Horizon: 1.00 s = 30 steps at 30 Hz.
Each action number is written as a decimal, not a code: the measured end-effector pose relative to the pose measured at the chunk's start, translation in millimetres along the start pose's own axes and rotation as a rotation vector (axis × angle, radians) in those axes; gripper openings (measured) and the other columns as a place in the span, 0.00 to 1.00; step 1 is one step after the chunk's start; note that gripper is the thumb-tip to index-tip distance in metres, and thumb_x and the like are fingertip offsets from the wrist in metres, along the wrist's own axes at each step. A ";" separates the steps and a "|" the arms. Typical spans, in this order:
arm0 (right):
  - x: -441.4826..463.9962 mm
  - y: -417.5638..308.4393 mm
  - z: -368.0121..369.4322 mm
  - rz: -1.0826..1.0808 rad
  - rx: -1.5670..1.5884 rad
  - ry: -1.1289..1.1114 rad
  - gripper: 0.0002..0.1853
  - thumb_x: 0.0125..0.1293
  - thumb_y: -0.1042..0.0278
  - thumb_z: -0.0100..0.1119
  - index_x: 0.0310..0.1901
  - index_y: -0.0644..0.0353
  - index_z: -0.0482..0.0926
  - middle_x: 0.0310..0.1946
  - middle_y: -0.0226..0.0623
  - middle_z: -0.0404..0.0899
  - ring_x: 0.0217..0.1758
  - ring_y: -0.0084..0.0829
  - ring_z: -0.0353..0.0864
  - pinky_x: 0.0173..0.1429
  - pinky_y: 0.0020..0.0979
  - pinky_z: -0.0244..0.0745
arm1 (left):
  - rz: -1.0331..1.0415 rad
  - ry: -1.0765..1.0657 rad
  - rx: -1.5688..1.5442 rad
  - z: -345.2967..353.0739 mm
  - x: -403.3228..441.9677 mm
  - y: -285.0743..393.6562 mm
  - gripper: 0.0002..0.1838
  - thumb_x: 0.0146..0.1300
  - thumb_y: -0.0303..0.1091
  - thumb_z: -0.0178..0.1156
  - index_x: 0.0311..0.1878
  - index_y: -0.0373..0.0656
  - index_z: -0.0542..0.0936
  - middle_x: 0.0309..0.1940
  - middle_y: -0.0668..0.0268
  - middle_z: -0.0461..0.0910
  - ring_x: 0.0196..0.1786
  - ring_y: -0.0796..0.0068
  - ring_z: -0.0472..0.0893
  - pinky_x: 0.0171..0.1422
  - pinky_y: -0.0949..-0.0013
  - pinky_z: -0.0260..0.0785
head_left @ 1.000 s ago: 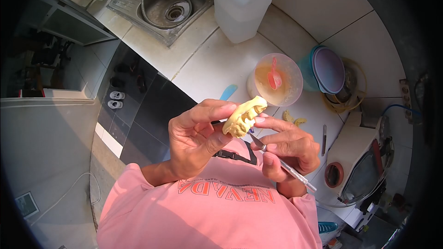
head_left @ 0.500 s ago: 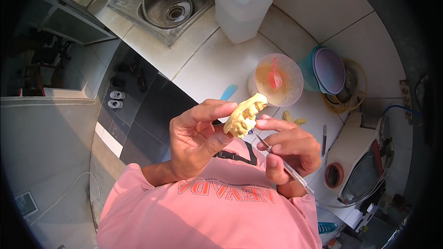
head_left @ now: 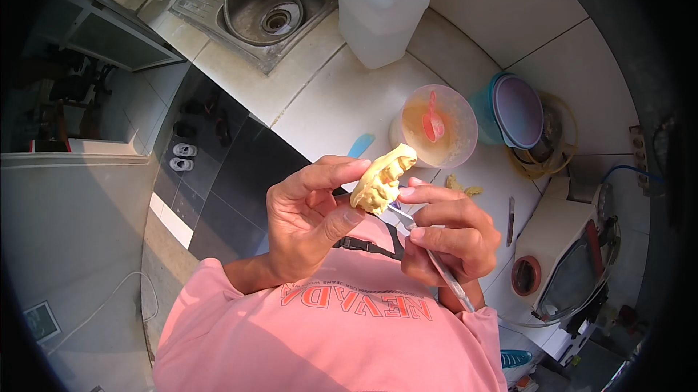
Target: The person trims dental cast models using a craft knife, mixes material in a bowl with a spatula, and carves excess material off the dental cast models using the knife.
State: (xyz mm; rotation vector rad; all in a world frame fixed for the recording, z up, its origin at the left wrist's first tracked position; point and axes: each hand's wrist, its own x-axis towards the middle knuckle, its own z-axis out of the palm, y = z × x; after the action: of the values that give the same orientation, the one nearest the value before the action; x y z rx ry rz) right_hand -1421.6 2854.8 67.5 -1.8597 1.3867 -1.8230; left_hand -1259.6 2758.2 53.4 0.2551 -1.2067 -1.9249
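Note:
A yellow dental cast (head_left: 381, 182), with bumpy tooth shapes along its curved edge, is pinched between the thumb and fingers of my left hand (head_left: 313, 210). My right hand (head_left: 458, 228) grips a slim metal carving tool (head_left: 445, 274) like a pen. The tool's tip meets the lower right side of the cast, though the exact contact is too small to make out. One right fingertip lies close beside the cast's right edge. Both hands are in front of the pink shirt, above the counter's near edge.
On the tiled counter stand a clear bowl (head_left: 465, 137) with a red scoop (head_left: 433, 126), a white jug (head_left: 379, 10), a teal lidded tub (head_left: 518, 112), yellow scraps (head_left: 462, 186), a blue spatula (head_left: 360, 145) and a knife-like tool (head_left: 510, 221). A boxy machine (head_left: 560, 254) is at right, a sink (head_left: 269, 10) upper left.
The cast has shifted slightly left and turned a little. My right hand has rolled and moved slightly left, and the carving tool stands at a steeper angle.

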 end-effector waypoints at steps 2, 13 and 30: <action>0.7 -0.8 1.0 0.028 0.009 0.019 0.16 0.44 0.83 0.73 0.36 0.60 0.80 0.32 0.38 0.81 0.47 0.44 0.88 0.56 0.46 0.84 | -0.007 0.001 -0.042 -1.7 -0.2 -0.7 0.21 0.63 0.17 0.63 0.60 0.33 0.77 0.57 0.53 0.77 0.60 0.67 0.78 0.62 0.66 0.76; -88.0 93.1 42.0 0.593 -0.110 0.086 0.06 0.58 0.80 0.68 0.36 0.64 0.80 0.26 0.37 0.81 0.26 0.25 0.83 0.32 0.24 0.77 | -0.228 0.416 0.020 -83.9 -1.8 -33.9 0.24 0.70 0.28 0.60 0.66 0.33 0.68 0.55 0.58 0.78 0.62 0.64 0.78 0.68 0.58 0.75; -154.7 213.6 128.6 0.939 -0.260 0.405 0.09 0.66 0.71 0.63 0.42 0.67 0.77 0.32 0.43 0.83 0.34 0.31 0.85 0.42 0.30 0.79 | -0.673 0.448 -0.093 -152.3 -14.0 -188.2 0.29 0.68 0.23 0.60 0.71 0.34 0.63 0.57 0.55 0.75 0.62 0.64 0.78 0.70 0.60 0.71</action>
State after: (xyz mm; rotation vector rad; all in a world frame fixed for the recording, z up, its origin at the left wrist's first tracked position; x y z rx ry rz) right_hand -1381.1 2789.0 -215.6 -0.6339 2.1925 -1.5510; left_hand -1267.6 2705.8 -183.3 1.0913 -0.7738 -2.2966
